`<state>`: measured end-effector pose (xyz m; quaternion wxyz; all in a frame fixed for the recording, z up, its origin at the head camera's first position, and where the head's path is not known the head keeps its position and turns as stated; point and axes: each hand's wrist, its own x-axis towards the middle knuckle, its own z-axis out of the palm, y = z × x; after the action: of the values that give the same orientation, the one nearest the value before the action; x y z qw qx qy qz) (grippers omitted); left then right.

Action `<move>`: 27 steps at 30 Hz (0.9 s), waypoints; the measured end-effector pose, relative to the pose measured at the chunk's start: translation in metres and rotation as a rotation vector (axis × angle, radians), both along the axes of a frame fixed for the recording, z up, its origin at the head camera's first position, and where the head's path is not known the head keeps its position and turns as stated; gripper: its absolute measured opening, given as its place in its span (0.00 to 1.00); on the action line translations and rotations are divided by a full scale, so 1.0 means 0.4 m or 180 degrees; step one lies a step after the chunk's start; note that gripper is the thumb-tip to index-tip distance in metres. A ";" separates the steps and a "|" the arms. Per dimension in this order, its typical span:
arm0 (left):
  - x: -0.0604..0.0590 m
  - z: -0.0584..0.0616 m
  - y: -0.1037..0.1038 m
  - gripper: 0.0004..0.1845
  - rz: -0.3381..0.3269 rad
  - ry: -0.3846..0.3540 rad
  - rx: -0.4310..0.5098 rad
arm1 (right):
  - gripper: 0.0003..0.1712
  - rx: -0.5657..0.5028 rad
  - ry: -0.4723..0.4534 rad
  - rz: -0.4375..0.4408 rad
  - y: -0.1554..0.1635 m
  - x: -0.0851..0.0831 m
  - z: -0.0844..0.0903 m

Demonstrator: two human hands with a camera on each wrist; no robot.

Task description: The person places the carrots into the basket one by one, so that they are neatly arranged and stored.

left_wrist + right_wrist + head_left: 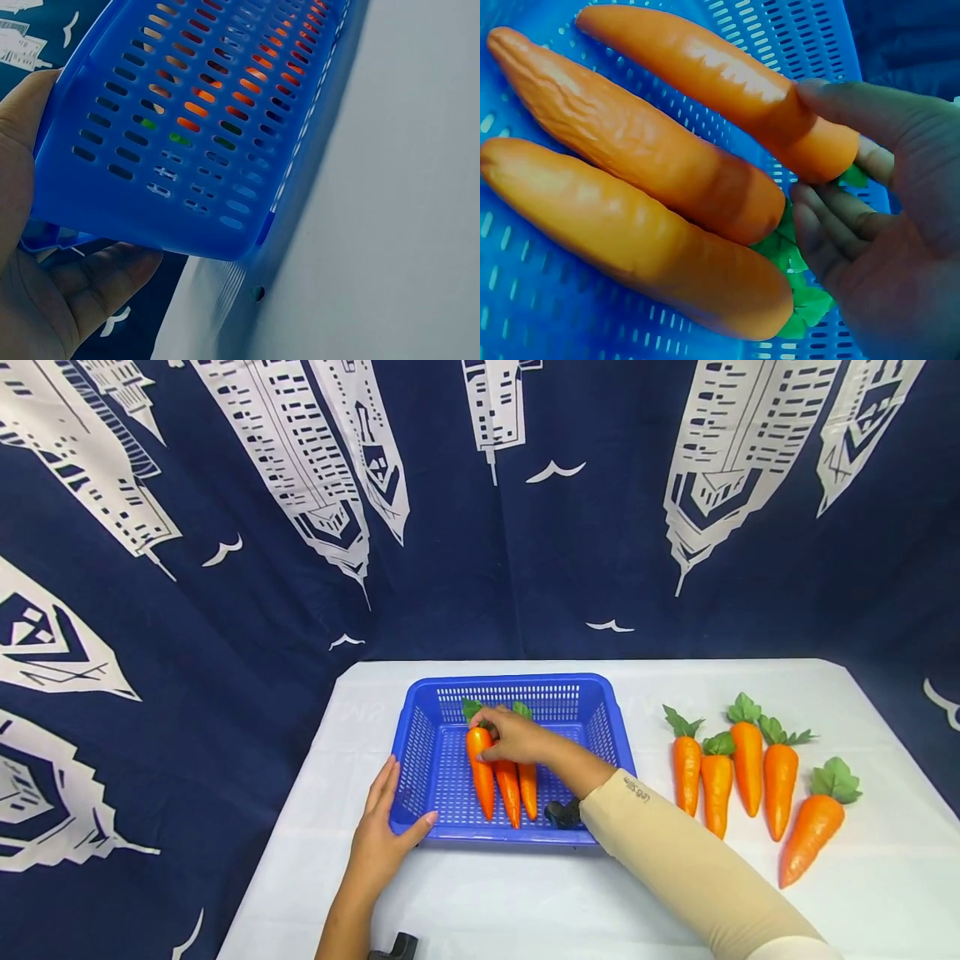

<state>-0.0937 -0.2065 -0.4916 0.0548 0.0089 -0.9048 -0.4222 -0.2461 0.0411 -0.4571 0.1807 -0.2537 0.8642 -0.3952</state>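
Reaching into the blue basket (600, 714), the right hand (517, 739) is curling thumb and fingers round the thick end of the leftmost carrot (481, 772), and the right wrist view is showing that grip up close: thumb over the top, fingers (832, 232) tucked under by the green leaves. That carrot is lying on the basket floor, just beside two more carrots (517, 785), all three with tips pointing toward the person. Over on the near left corner, the left hand (386, 835) is bracing the basket, fingers lying straight along the outer wall and thumb stretching under the front rim; the left wrist view is catching the palm (30, 247) against the slotted blue side. The basket is sitting on the white table (525, 902). Well apart to the right, five spare carrots (750, 768) are lying in a loose row on the table, leaves pointing away. A pale sleeve (675, 852) is covering the right forearm.
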 end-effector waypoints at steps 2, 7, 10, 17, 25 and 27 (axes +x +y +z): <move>0.000 0.000 0.000 0.53 0.0002 -0.0009 -0.0006 | 0.26 0.0104 0.0043 0.0002 0.001 -0.002 -0.002; 0.001 -0.001 -0.002 0.54 -0.0004 -0.0019 0.0033 | 0.29 0.0290 0.0151 0.0017 0.003 -0.005 -0.010; 0.001 -0.003 -0.003 0.54 -0.0013 -0.0007 0.0060 | 0.31 0.0322 0.0205 0.0029 0.004 -0.006 -0.014; -0.001 -0.005 -0.003 0.54 -0.0043 0.0039 0.0054 | 0.32 0.0353 0.0244 0.0056 0.008 -0.009 -0.014; -0.002 -0.004 -0.004 0.53 -0.0049 0.0083 0.0002 | 0.24 0.0081 0.0218 -0.0095 0.015 -0.014 0.002; -0.001 -0.003 -0.004 0.53 -0.0044 0.0077 -0.0001 | 0.23 -0.0002 0.0223 -0.0204 0.017 -0.016 0.010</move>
<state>-0.0941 -0.2082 -0.4930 0.0629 -0.0025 -0.9042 -0.4225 -0.2524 0.0479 -0.4530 0.1374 -0.2396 0.8776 -0.3919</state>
